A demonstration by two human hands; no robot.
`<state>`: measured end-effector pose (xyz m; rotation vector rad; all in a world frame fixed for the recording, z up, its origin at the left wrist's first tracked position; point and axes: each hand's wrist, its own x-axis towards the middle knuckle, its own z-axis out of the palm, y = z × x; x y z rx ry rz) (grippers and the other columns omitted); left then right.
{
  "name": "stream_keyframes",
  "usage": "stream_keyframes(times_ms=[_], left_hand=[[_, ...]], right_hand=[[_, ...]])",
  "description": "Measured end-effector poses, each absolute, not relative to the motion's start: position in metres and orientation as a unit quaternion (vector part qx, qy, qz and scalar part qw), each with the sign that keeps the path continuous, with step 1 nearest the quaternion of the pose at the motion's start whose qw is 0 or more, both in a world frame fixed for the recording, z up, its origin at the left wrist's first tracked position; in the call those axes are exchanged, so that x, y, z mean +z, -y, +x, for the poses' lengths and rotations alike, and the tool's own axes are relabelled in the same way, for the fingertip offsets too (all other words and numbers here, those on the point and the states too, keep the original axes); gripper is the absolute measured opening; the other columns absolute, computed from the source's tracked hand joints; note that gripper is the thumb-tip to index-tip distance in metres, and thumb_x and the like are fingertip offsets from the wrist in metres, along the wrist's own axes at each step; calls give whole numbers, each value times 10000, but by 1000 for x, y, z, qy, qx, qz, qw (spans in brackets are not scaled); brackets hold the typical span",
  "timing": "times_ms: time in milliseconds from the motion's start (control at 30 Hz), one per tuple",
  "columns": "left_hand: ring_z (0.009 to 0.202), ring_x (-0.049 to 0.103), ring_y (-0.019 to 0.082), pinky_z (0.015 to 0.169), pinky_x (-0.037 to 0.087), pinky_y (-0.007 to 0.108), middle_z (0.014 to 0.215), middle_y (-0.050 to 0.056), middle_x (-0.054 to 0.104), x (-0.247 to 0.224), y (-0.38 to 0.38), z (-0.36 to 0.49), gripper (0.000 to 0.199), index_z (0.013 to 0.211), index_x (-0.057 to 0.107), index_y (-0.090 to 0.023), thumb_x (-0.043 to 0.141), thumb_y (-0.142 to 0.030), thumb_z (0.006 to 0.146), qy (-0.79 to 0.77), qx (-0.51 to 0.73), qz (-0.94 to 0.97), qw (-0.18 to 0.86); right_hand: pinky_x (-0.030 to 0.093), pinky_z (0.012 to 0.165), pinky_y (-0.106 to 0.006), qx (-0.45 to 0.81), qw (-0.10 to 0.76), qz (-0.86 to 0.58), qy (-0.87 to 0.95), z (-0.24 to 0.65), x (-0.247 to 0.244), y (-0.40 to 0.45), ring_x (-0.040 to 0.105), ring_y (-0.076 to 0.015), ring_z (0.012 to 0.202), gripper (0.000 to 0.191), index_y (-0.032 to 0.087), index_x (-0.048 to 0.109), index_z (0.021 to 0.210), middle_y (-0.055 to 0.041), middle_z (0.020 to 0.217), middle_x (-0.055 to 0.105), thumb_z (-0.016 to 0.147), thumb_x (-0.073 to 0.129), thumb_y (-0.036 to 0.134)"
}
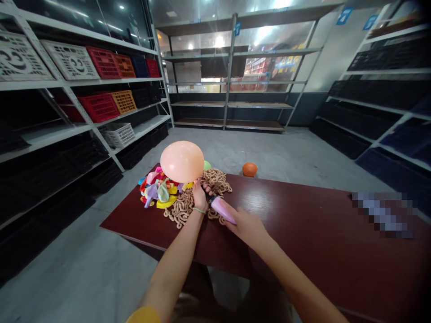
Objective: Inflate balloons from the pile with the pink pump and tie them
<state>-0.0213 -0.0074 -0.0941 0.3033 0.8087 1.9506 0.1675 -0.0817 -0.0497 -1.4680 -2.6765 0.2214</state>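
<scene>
A large peach balloon (182, 161), round and inflated, stands above the heap of limp coloured balloons (163, 190). My left hand (200, 196) is closed just under it, at its neck and the dark tip of a pump. In my right hand (247, 226) is the pink-purple pump (222, 210), which slants up and left towards my left hand. Beneath and around my left hand lies a pile of tan, rope-like pieces (183, 207). Part of a green balloon (207, 165) shows behind the peach one.
A dark red table (286, 215) spans the front. An orange balloon (249, 169) is beyond its far edge. A blurred, pixelated item (380, 215) lies at the right. Shelves with crates (101, 107) stand left; more racks (229, 105) stand behind and right.
</scene>
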Motion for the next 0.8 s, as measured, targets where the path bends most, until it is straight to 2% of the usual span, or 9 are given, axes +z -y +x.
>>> stream_keyframes(times_ms=[100, 167, 233, 300, 400, 533, 667, 800], left_hand=[[413, 363, 69, 399, 309, 183, 585, -78, 370, -97, 8, -21, 302, 780, 375, -225, 564, -425, 904, -349, 804, 112, 468], [417, 366, 77, 406, 313, 194, 589, -73, 379, -99, 5, -22, 272, 784, 375, -227, 509, -410, 934, -365, 817, 102, 436], [429, 377, 83, 419, 325, 199, 597, -71, 384, -100, 2, -23, 249, 794, 373, -230, 446, -397, 963, -373, 830, 90, 406], [445, 391, 90, 436, 345, 204, 604, -68, 385, -100, -1, -20, 249, 795, 365, -234, 382, -395, 986, -376, 837, 80, 390], [469, 412, 98, 463, 374, 217, 627, -57, 400, -103, -4, -11, 246, 799, 367, -237, 346, -384, 995, -380, 847, 67, 365], [497, 446, 109, 504, 416, 236, 639, -51, 427, -107, -2, -4, 188, 837, 372, -242, 370, -351, 990, -378, 858, 68, 341], [482, 452, 111, 501, 434, 247, 625, -56, 441, -109, 0, -5, 167, 854, 371, -239, 371, -341, 986, -382, 855, 87, 339], [459, 439, 115, 466, 434, 267, 599, -56, 427, -105, -3, -3, 216, 814, 361, -232, 400, -381, 965, -383, 862, 108, 314]], right_hand=[[400, 637, -274, 81, 35, -466, 880, 160, -52, 70, 670, -209, 750, 744, 459, 170, 1544, -29, 999, 659, 906, 552, 486], [410, 671, -284, 73, 37, -459, 885, 176, -58, 63, 666, -223, 829, 769, 390, 169, 1562, -52, 1087, 661, 904, 564, 448], [417, 734, -309, 33, 42, -470, 881, 202, -65, 56, 641, -249, 945, 720, 282, 270, 1545, -101, 1195, 645, 900, 575, 378], [404, 808, -349, -38, 48, -493, 868, 228, -72, 50, 595, -275, 1034, 573, 221, 436, 1448, -135, 1250, 627, 900, 572, 316], [385, 816, -371, -114, 74, -549, 825, 246, -79, 42, 523, -300, 1116, 452, 226, 513, 1359, -149, 1267, 609, 911, 547, 268], [378, 815, -378, -127, 104, -592, 789, 214, -84, 36, 447, -319, 1201, 455, 260, 510, 1353, -143, 1309, 573, 902, 550, 224], [374, 803, -354, -93, 116, -547, 824, 173, -87, 33, 478, -276, 1142, 538, 288, 432, 1430, -114, 1307, 578, 908, 557, 243], [377, 794, -344, -93, 139, -504, 848, 181, -97, 25, 500, -246, 1124, 537, 297, 394, 1457, -85, 1307, 582, 937, 529, 288]])
